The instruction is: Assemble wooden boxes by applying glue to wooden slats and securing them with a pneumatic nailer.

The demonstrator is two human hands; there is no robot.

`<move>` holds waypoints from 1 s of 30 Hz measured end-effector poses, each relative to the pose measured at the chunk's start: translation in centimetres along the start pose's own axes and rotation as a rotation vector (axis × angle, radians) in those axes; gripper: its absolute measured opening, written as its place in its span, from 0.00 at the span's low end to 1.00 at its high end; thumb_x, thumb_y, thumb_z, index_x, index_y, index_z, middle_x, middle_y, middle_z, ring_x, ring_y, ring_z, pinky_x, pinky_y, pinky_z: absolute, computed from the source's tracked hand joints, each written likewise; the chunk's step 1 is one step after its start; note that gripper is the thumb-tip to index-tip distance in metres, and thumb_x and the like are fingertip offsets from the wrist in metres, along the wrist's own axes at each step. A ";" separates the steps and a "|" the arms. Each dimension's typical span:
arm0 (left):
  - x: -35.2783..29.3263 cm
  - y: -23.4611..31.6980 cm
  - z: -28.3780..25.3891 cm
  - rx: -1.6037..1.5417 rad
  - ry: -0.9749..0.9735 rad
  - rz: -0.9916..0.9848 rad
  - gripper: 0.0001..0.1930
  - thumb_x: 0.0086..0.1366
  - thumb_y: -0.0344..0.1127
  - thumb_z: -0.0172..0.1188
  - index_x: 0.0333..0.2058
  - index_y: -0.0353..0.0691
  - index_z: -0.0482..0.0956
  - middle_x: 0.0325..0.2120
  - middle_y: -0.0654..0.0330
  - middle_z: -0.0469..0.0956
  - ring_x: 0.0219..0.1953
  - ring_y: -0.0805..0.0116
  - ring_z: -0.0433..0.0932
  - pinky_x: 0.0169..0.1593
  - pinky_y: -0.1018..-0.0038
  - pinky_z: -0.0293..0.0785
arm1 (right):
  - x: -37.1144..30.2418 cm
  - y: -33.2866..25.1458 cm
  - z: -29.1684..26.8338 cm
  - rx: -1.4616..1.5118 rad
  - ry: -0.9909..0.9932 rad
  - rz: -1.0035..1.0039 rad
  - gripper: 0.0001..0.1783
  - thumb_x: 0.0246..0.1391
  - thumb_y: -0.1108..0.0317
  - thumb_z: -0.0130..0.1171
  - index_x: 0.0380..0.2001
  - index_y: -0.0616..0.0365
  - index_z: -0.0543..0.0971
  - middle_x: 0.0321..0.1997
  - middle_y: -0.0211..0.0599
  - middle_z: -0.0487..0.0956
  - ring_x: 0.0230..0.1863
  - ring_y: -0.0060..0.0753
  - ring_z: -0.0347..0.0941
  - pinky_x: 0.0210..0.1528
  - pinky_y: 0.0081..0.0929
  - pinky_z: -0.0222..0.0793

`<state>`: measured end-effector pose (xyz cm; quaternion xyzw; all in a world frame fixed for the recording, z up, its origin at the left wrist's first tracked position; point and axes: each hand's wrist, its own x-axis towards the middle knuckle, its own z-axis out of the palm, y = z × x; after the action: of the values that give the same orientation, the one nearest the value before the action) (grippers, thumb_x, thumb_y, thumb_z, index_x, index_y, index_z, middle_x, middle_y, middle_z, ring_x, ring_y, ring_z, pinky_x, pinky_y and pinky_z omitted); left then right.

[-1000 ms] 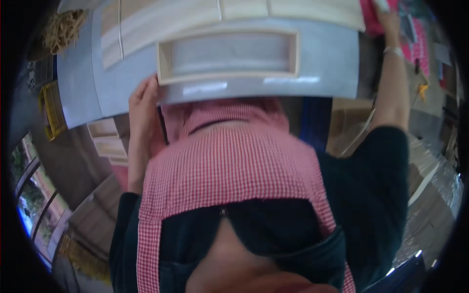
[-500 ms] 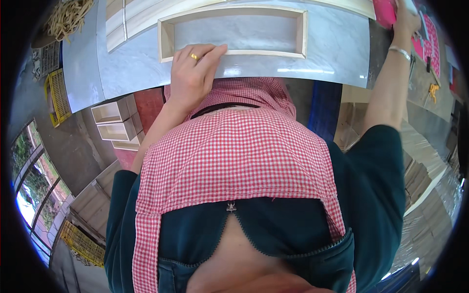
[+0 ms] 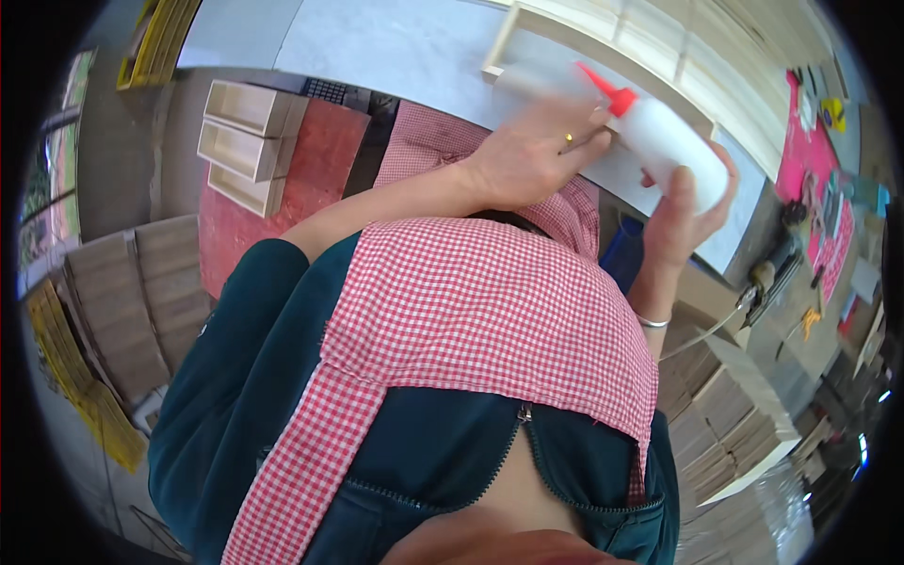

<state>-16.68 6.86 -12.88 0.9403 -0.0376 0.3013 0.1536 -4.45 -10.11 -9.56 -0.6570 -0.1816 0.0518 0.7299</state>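
In my right hand (image 3: 692, 202) is a white squeeze bottle (image 3: 673, 141) with a red pointed nozzle, tilted so the tip points up and to the left. My left hand (image 3: 546, 151), a gold ring on one finger, reaches close to the nozzle end. Its fingers are smeared by motion, and a pale blur beside them cannot be made out. Behind both hands, a shallow rectangular wooden frame (image 3: 502, 47) lies on the grey-white tabletop (image 3: 377, 47). The bottle and hands hide part of its near side.
Pale wooden boards (image 3: 744, 94) lie beyond the frame. Small wooden boxes (image 3: 243, 108) are stacked at left on a red surface (image 3: 325, 155). Tools and pink cloth (image 3: 810, 141) lie on the bench at right. Cardboard stacks (image 3: 725, 414) stand at lower right.
My right hand has come back from the far right, now with the white bottle. My left hand has left the frame's near edge and moved toward the bottle. The view has turned.
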 end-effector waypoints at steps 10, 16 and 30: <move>-2.7 -0.7 -0.5 -0.057 -0.119 0.016 0.15 0.62 0.34 0.58 0.47 0.36 0.80 0.49 0.53 0.77 0.56 0.56 0.73 0.68 0.58 0.63 | 0.4 0.0 5.7 -0.283 -0.389 -0.100 0.34 0.47 0.70 0.74 0.57 0.61 0.70 0.51 0.45 0.76 0.45 0.39 0.77 0.46 0.30 0.77; -2.8 -1.0 0.0 -0.074 -0.124 0.041 0.14 0.62 0.34 0.59 0.45 0.34 0.80 0.50 0.49 0.77 0.57 0.53 0.73 0.69 0.56 0.63 | 1.2 -0.4 6.4 -0.322 -0.432 -0.121 0.35 0.46 0.70 0.75 0.56 0.61 0.70 0.51 0.44 0.76 0.46 0.38 0.76 0.48 0.30 0.76; -2.1 -0.9 -1.0 -0.097 -0.113 0.039 0.13 0.62 0.31 0.59 0.42 0.30 0.81 0.58 0.43 0.74 0.66 0.48 0.68 0.73 0.54 0.59 | 3.7 0.3 8.0 -0.459 -0.392 -0.356 0.33 0.47 0.69 0.76 0.55 0.59 0.71 0.50 0.42 0.77 0.45 0.38 0.77 0.45 0.30 0.77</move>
<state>-18.77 7.93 -13.58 0.9463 -0.0791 0.2487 0.1906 -3.61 -1.42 -8.54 -0.7396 -0.4369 0.0070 0.5119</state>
